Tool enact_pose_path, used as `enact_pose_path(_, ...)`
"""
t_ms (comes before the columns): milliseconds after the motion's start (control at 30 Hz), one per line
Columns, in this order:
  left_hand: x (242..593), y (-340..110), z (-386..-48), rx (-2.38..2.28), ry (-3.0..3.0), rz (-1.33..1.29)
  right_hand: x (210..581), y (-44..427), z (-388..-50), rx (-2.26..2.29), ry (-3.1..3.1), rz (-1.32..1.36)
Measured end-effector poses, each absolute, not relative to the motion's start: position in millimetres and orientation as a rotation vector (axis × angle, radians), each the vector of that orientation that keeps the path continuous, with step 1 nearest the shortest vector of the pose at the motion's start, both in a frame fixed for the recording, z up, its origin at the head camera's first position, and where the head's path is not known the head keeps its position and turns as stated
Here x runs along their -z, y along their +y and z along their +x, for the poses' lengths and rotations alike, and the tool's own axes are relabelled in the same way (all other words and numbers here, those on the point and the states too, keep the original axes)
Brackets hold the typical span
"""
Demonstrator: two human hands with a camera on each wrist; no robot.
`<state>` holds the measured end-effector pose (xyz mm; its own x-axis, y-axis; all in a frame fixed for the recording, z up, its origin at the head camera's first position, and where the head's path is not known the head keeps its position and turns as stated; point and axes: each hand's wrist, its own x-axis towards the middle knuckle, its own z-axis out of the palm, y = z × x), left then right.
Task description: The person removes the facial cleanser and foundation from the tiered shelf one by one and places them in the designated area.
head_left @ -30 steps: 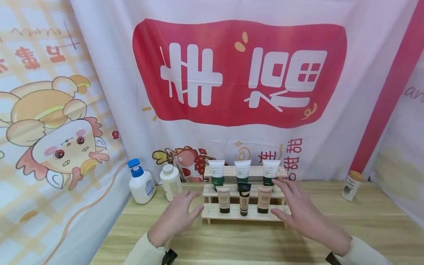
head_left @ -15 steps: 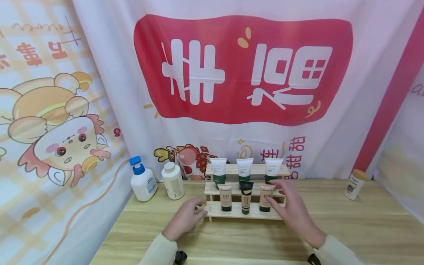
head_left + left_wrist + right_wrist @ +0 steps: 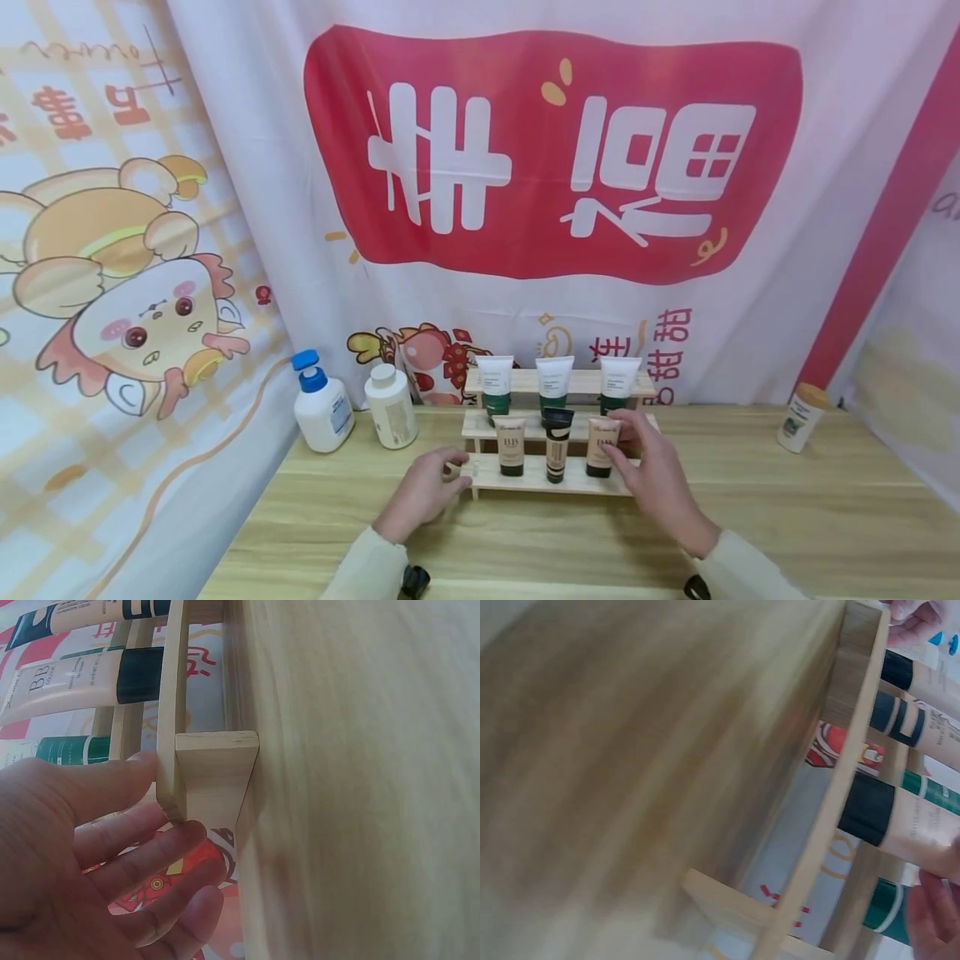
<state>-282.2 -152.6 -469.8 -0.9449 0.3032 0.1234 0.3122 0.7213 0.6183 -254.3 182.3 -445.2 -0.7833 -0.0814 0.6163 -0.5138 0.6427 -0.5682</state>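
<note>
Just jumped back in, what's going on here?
A person's right hand pinches the rightmost beige tube, which stands upright at the front of the wooden rack. Their left hand holds the rack's left end. Two other front tubes and three green-and-white tubes behind also stand there.

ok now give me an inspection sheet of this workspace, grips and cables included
Surface: wood-grain tabletop
Job's things: three-tier wooden stand; cap-down on its lowest shelf, left BB tube, black-and-beige tube, right BB tube; three white-and-green tubes behind
Clutter: blue-topped pump bottle and white-capped bottle left of stand; yellow-capped bottle right
Grips: left-hand grip holds the lowest shelf's left end; right-hand grip pinches right BB tube
Cables: nothing seen
Surroundings: printed white cloth with red panel behind, cartoon cloth at left
</note>
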Motion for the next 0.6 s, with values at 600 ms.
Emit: enact_pose_path(600, 466.2, -152.9, -281.7, 1.054, -2.917, -0.510, 420.4, 238.2, -231.8, -0.811, -2.067, 0.437)
